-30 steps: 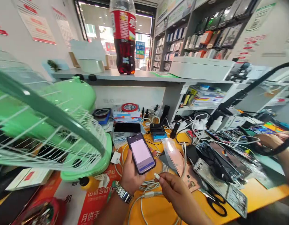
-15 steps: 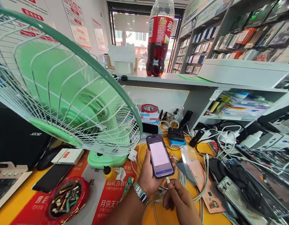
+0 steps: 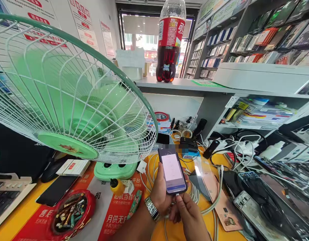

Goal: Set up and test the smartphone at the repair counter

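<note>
Left hand [image 3: 159, 193] grips 1 phone [image 3: 172, 172]; right hand [image 3: 187, 210] pinches 1 white plug [image 3: 177, 194] at the phone's lower edge, seemingly inserted.

Daylight enters through a dark-framed window [image 3: 149, 40] beyond a grey ledge [image 3: 149, 82]; red-printed posters [image 3: 85, 30] hang on the white left wall [image 3: 101, 10], and packed shelving [image 3: 217, 50] lines the right.
</note>
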`<move>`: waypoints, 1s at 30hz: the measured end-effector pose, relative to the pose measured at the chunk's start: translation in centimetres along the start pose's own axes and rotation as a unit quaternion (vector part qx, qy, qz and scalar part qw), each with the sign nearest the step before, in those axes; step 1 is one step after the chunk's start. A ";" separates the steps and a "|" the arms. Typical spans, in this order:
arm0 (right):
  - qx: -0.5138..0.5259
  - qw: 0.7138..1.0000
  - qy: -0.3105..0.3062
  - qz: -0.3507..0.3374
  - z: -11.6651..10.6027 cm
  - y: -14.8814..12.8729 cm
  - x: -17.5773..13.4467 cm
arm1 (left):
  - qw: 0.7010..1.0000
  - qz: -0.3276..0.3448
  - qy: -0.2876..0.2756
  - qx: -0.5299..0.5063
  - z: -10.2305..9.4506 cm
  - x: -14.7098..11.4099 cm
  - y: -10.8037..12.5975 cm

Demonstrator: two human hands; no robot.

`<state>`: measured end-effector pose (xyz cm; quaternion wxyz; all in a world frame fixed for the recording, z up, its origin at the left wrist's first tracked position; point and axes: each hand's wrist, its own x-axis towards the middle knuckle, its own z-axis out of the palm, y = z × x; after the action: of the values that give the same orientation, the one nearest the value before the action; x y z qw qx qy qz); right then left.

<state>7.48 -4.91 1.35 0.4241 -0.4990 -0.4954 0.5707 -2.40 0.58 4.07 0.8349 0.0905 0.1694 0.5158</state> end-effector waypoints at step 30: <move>-0.168 0.976 0.012 -0.136 -0.9 2.0 0.3 | 0.996 -0.033 -0.073 -0.025 -0.1 -0.1 0.6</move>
<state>8.35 -4.79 -0.70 0.4138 -0.4983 -0.6419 0.4104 -3.00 0.72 4.18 0.8636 0.1013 0.0974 0.4841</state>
